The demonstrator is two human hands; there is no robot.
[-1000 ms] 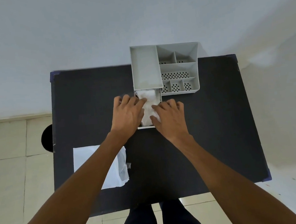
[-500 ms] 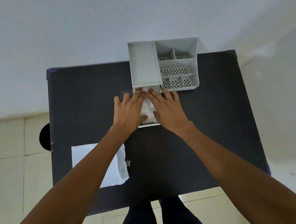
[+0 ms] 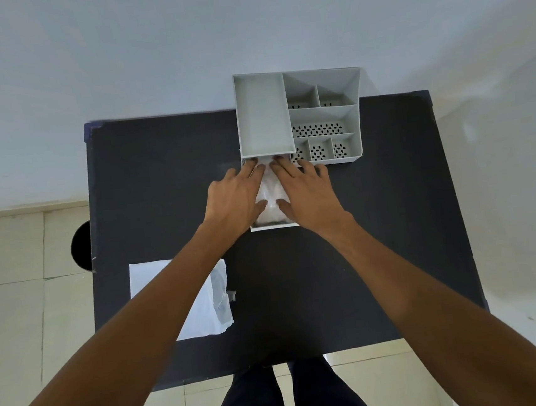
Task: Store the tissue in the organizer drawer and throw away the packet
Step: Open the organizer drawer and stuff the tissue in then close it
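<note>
The flat white plastic packet [image 3: 184, 299] lies empty at the near left of the black table [image 3: 377, 225], partly under my left forearm. My left hand [image 3: 232, 203] lies flat, fingers spread, pressing the white folded tissue [image 3: 269, 193] into the pulled-out white drawer [image 3: 273, 225] of the grey plastic compartment organizer [image 3: 297, 118]. My right hand [image 3: 307, 195] does likewise beside it. Judged step: seating the tissue. Next, I lift both hands clear, push the drawer shut, then collect the packet.
</note>
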